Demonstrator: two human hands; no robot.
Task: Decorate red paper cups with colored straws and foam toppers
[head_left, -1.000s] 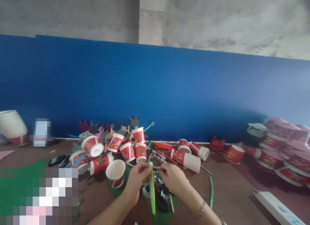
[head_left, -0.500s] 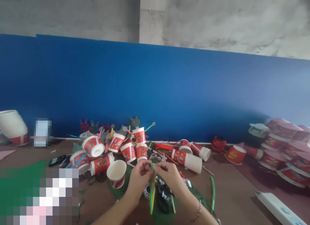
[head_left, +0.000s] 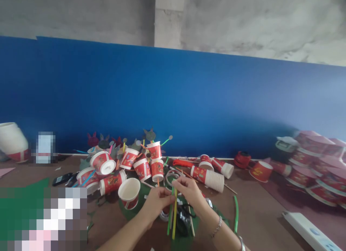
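In front of me, my left hand (head_left: 160, 201) is closed with thumb and fingertips on a green straw (head_left: 170, 219). A yellow straw (head_left: 174, 220) hangs right beside it, its upper end pinched by my right hand (head_left: 189, 194). The two straws point down, nearly parallel, and their top ends are partly covered by my fingers. Below and behind the hands lie scissors with black handles (head_left: 184, 224) and a white tape roll (head_left: 164, 215). Another clear tape roll (head_left: 171, 177) sits just beyond my fingertips. An open paper cup (head_left: 129, 193) stands left of my left hand.
Red-and-white paper cups with straw arms and animal heads (head_left: 149, 135) pile up behind. Stacked cups (head_left: 208, 179) lie to the right, near a green straw (head_left: 236, 214). A white power strip (head_left: 310, 231) and pink-topped cups (head_left: 324, 171) are far right. A blue panel (head_left: 173, 99) stands behind.
The green and yellow straws, close together before, now hang slightly apart, side by side. My left hand has shifted a little down and right; my right hand's fingers are at the straws' tops.
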